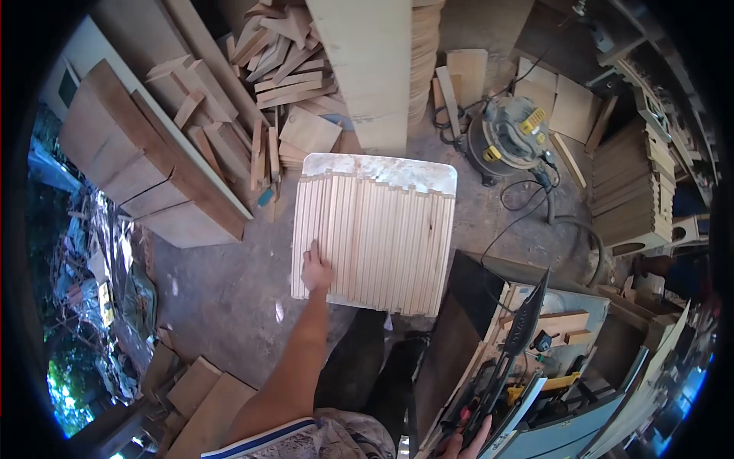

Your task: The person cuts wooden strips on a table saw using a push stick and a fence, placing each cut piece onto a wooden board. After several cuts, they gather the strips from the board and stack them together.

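My left hand rests on the left part of a row of narrow pale wooden strips. Its index finger is stretched out along the strips, and nothing shows in its grasp. The strips lie side by side on a light, worn square board, whose far edge is bare. At the lower right, my right hand is wrapped round the handle end of a long black tool with a pointed tip, possibly a saw. The tool slants up over an open workbench box.
An open box of tools stands at the lower right. A dusty shop vacuum with a hose is at the upper right. Wood offcuts are piled at the upper left, beside a large wooden block. More boards lie lower left.
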The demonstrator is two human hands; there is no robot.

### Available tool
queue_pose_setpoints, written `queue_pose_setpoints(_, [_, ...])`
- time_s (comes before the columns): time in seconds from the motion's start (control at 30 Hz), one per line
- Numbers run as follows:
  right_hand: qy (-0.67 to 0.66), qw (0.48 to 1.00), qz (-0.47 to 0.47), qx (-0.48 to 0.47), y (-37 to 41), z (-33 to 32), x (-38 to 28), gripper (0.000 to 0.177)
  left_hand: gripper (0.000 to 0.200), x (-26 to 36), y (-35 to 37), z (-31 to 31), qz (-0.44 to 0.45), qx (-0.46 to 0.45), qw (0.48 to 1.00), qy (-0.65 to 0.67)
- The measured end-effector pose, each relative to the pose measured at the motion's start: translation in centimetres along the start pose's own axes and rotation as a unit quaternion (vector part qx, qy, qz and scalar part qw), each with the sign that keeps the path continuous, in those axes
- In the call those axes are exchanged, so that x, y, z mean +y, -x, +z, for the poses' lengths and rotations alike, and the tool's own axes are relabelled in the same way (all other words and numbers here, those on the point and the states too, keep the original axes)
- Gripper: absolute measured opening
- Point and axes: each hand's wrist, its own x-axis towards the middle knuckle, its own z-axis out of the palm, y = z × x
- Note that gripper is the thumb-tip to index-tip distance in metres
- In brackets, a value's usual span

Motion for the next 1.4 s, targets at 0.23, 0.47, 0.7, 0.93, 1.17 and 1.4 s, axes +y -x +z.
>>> queue_pose_setpoints(0.23, [-0.162, 0.974, 0.121, 0.106, 4.4, -1.0, 5.7, 0.067, 0.075, 0.6, -0.1, 0.1, -0.082, -0.039, 0.990, -0.112])
queue_pose_setpoints(0.47, [-0.126, 0.827, 0.213, 0.506, 10.8, -15.4, 21.0, 0.038, 0.058, 5.5, 4.7, -2.5, 0.145, 0.038, 0.988, 0.046])
queue_pose_setpoints(0.7, [0.062, 0.649, 0.615, 0.444, 31.2, -15.9, 46.8, 0.027, 0.048, 27.2, 18.3, -12.3, 0.339, -0.084, 0.904, 0.247])
queue_pose_setpoints(0.93, [-0.243, 0.623, 0.544, 0.507, 32.6, -10.5, 49.0, 0.026, 0.035, 43.4, 39.5, -18.5, 0.590, -0.266, 0.678, 0.348])
queue_pose_setpoints(1.17, [-0.104, 0.609, 0.574, 0.537, 34.5, -10.3, 52.2, 0.018, 0.025, 43.2, 62.3, -22.5, 0.644, -0.492, 0.476, 0.342])
queue_pose_setpoints(1.4, [-0.367, 0.483, 0.394, 0.690, 38.4, -5.2, 37.0, 0.012, 0.041, 34.8, 71.7, -27.2, 0.664, -0.649, 0.327, 0.174])
